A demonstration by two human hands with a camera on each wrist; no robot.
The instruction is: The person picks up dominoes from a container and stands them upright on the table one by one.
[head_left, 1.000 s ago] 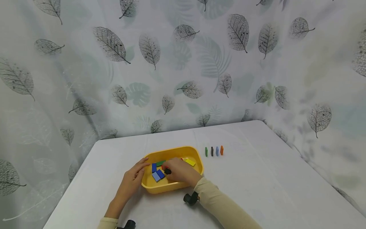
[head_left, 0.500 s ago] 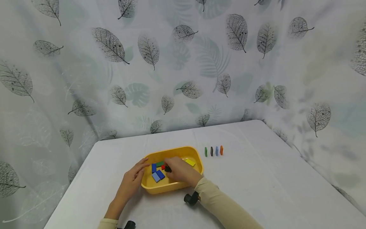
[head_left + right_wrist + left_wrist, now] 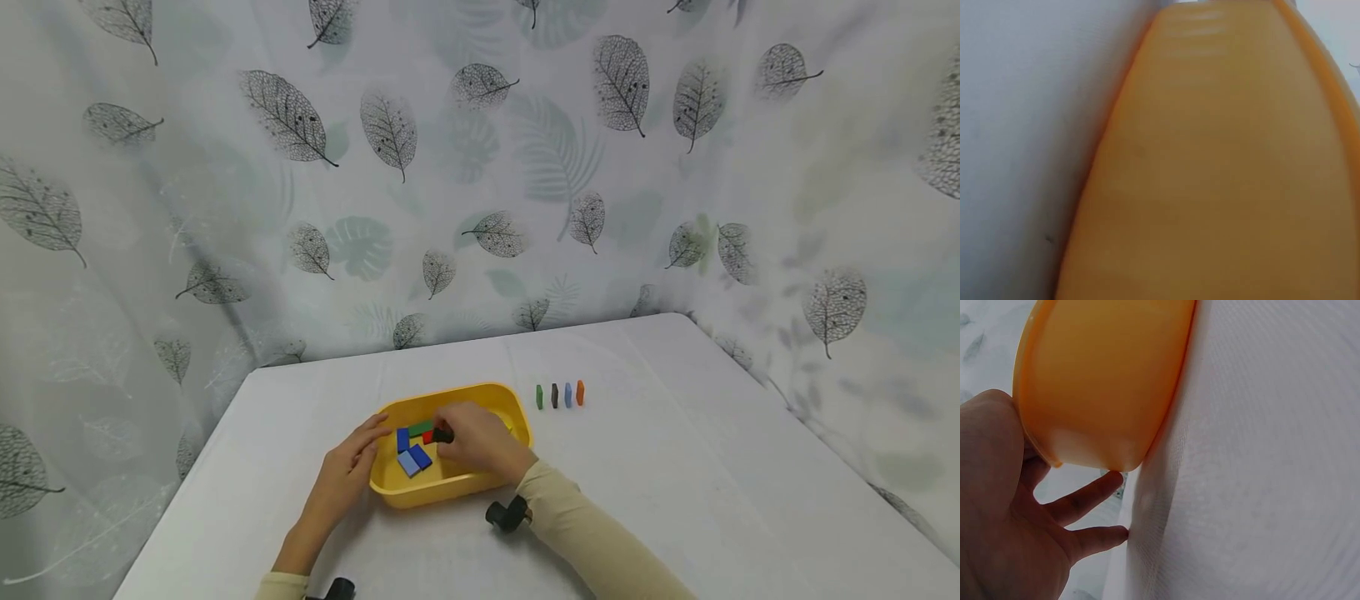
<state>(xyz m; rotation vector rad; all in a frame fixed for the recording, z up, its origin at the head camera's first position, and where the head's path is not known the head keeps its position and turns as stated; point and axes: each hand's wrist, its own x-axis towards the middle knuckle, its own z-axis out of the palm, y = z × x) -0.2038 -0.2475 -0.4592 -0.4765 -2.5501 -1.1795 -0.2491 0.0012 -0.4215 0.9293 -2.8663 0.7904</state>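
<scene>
A yellow plastic tray [image 3: 420, 498] holds loose flat dominoes: a green domino [image 3: 422, 427], a red domino [image 3: 428, 437], two dark blue ones and a light blue domino [image 3: 408, 464]. My right hand [image 3: 483, 439] reaches over the tray's front rim and pinches a black domino [image 3: 443, 435] between its fingertips. At the tray's left end is my left hand [image 3: 349, 468], its fingers extended against the rim and outer wall. In the left wrist view the left fingers [image 3: 1088, 499] touch the orange-looking wall. The right wrist view is filled by the tray's outer side [image 3: 1210, 156], hiding the right hand.
Right of the tray, a spaced row stands upright on the white table [image 3: 675, 467]: a green domino [image 3: 539, 397], a dark domino [image 3: 555, 396], a light blue domino [image 3: 567, 395] and an orange domino [image 3: 580, 392]. A leaf-patterned curtain [image 3: 465, 167] hangs behind.
My right hand has shifted slightly right and away from me with the black domino, now covering most of the yellow piece. The left hand and the upright row stay in place.
</scene>
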